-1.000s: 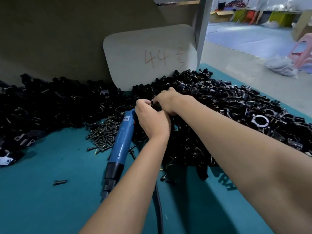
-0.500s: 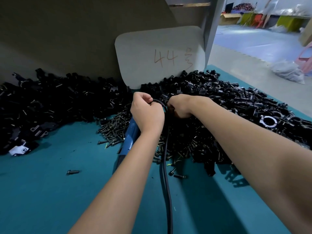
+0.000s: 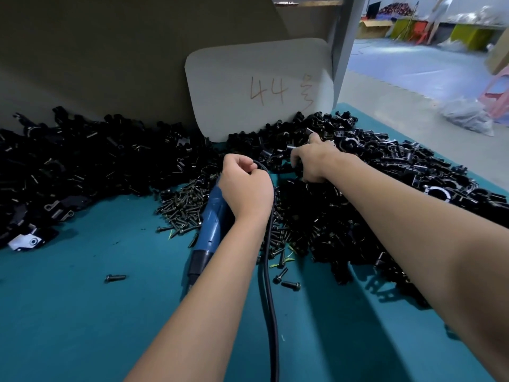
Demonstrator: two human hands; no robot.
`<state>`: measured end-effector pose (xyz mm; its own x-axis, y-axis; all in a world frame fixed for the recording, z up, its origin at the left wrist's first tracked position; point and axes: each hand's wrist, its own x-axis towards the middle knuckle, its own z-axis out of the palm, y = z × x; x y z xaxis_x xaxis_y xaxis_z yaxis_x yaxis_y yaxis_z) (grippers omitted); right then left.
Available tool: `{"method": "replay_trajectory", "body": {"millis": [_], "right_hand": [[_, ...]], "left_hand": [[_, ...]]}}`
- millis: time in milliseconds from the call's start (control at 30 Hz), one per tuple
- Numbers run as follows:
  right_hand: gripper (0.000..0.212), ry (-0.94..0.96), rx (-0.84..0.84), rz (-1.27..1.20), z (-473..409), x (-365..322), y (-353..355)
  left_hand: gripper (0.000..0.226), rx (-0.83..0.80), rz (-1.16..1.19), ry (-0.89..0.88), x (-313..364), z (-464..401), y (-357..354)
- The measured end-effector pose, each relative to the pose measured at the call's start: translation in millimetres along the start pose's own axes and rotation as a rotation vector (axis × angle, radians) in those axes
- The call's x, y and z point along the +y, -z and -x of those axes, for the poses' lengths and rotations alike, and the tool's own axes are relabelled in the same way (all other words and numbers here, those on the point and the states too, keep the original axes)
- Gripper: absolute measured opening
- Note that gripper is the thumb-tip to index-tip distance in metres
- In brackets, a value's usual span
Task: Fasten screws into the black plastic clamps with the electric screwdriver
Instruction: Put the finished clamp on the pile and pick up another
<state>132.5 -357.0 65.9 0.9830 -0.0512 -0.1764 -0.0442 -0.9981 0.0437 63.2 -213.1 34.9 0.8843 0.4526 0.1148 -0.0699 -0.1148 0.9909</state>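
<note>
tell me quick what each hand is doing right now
Left hand: closed round the blue screwdriver.
Right hand: on the clamp pile; grip cannot be told.

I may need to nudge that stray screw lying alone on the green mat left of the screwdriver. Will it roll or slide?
The lone screw looks round-shanked with a wider head, so it would probably roll in a curve rather than straight. It seems small and likely light. The green mat looks flat, so little would stop it.
</note>
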Motion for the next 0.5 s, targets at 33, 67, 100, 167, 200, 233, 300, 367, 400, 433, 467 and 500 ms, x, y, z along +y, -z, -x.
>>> {"method": "replay_trajectory", "body": {"millis": [33, 67, 100, 167, 200, 233, 300, 367, 400, 433, 467, 500], "right_hand": [[0.036, 0.027, -0.020, -0.021, 0, -2, 2], [0.032, 0.056, -0.027, -0.037, 0, -2, 3], [0.030, 0.081, -0.016, -0.053, 0, -3, 5], [0.038, 0.101, 0.041, -0.087, 0, -3, 9], [0.042, 0.085, 0.080, -0.104, 0, -3, 11], [0.045, 0.059, 0.121, -0.109, 1, -2, 13], [0.048, 0.009, 0.166, -0.110, 3, 0, 16], [0.046, -0.017, 0.180, -0.104, 9, -3, 17], [0.043, -0.014, 0.202, -0.108, 12, -8, 18], [0.037, 0.002, 0.253, -0.132, 13, -11, 19], [0.028, 0.031, 0.325, -0.209, 16, -15, 19], [0.024, 0.075, 0.399, -0.349, 19, -22, 20]], "left_hand": [[0.028, -0.009, 0.000, 0.003, 0, 2, -2], [0.027, -0.020, 0.004, 0.009, 0, 3, -4], [0.027, -0.031, 0.006, 0.018, 0, 5, -6], [0.024, -0.060, 0.011, 0.049, 0, 6, -10], [0.023, -0.077, 0.014, 0.061, 1, 6, -10], [0.022, -0.091, 0.016, 0.065, 1, 5, -10], [0.021, -0.109, 0.016, 0.057, 3, 3, -8], [0.021, -0.113, 0.013, 0.043, 7, 1, -4], [0.021, -0.108, 0.007, 0.031, 8, -1, 0], [0.021, -0.101, -0.005, 0.013, 10, -3, 4], [0.020, -0.091, -0.018, -0.006, 12, -5, 9], [0.020, -0.074, -0.029, -0.029, 12, -9, 17]]}}
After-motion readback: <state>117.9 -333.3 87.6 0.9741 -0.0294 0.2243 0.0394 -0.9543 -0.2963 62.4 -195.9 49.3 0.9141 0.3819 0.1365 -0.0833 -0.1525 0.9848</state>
